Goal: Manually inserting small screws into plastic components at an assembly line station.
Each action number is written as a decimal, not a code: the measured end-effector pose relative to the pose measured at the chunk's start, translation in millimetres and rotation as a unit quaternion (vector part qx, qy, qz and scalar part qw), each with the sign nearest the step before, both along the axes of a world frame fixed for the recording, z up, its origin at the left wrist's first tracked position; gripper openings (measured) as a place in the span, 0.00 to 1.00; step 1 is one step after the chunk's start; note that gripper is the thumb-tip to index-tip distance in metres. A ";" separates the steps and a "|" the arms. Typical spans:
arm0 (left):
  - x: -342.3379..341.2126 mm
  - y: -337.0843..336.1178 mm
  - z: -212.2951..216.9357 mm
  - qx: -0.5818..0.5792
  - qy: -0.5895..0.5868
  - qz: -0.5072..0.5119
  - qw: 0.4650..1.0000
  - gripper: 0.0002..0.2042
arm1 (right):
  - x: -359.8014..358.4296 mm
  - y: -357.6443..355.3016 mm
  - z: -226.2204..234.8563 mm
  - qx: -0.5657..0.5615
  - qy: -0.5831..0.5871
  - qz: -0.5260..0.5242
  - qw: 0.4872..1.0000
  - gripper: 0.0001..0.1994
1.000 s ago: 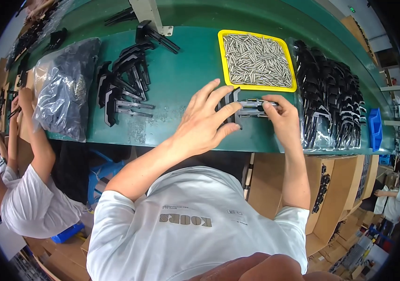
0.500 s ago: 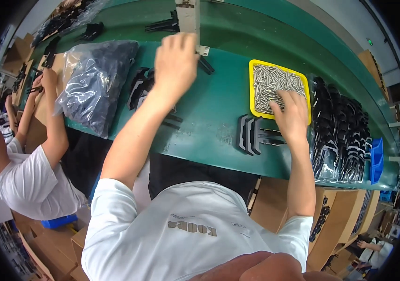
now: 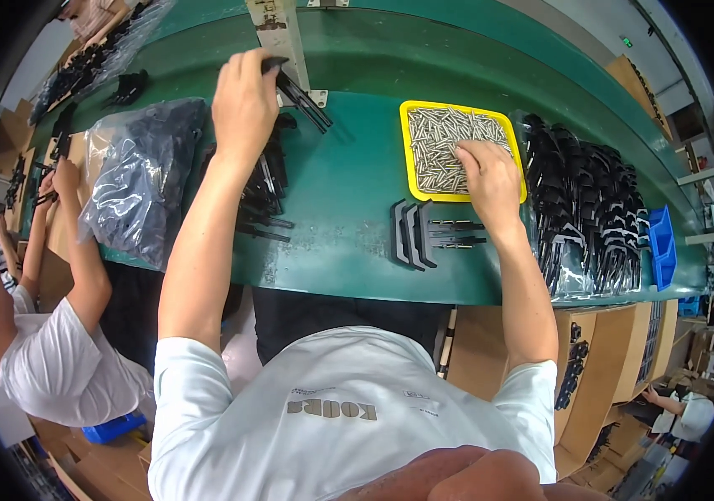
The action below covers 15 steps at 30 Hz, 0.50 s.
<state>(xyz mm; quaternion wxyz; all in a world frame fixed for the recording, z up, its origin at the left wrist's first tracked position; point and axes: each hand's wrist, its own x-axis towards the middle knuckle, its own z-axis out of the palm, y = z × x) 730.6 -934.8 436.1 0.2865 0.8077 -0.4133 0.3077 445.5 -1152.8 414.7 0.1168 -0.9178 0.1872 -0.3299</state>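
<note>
My left hand (image 3: pixel 244 104) is closed on a black plastic part with two prongs (image 3: pixel 305 102), raised near the foot of a pale post. More black pronged parts (image 3: pixel 266 175) lie on the green bench beside and below that forearm. On the right, a yellow tray (image 3: pixel 414 171) is heaped with small silver metal pins (image 3: pixel 440 138). Over the tray's right side, my right hand (image 3: pixel 492 177) has its thumb and fingertips drawn together at the pins; whatever they pinch is too small to make out. Just in front of the tray lie several black pronged parts (image 3: pixel 415 235), side by side.
A clear plastic bag of dark parts (image 3: pixel 144 175) sits at the left. Stacked black parts (image 3: pixel 582 209) in plastic and a blue bin (image 3: pixel 663 248) stand at the right. The pale post (image 3: pixel 280 46) rises behind the bench. A co-worker (image 3: pixel 64 351) sits on the left.
My left hand has shifted left and lower with the black part, which now shows more plainly. My right hand's fingers, spread over the pins before, are now drawn together. The view has shifted.
</note>
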 end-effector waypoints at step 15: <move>-140.6 17.2 -1.7 -0.120 0.336 -0.224 0.907 0.14 | -35.5 68.5 51.7 0.202 -0.074 0.050 0.975 0.08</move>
